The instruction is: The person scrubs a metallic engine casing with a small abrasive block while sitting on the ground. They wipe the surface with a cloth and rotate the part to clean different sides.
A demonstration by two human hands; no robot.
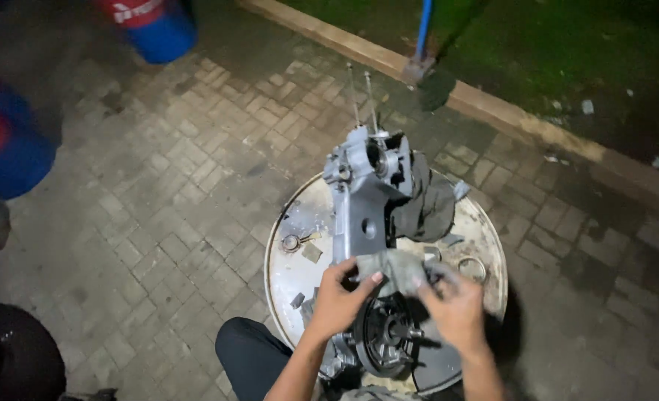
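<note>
Grey rag (398, 269): crumpled, dirty cloth, bunched between both hands and pressed against the near end of the engine casing (367, 200). Left hand (338, 298): fingers (365, 285) curled shut on the rag's left edge, thumb on top. Right hand (457, 306): fingers closed around the rag's right part, blurred, knuckles up.

Engine casing: grey cast metal, long and narrow, lying away from the fingertips across a round surface (292, 275), with two thin studs (363, 96) standing up at its far end. Just below the fingers, a dark round wheel-like part (389, 334) sits at the casing's near end. A dark cloth (426, 204) hangs on the casing beyond the right fingers.

Round surface: pale, stained; a metal ring (472, 267) lies beside the right fingers, a small round part (291, 242) beyond the left fingers. Brick paving (158, 208) surrounds it; blue drums (10, 148) stand far left.
</note>
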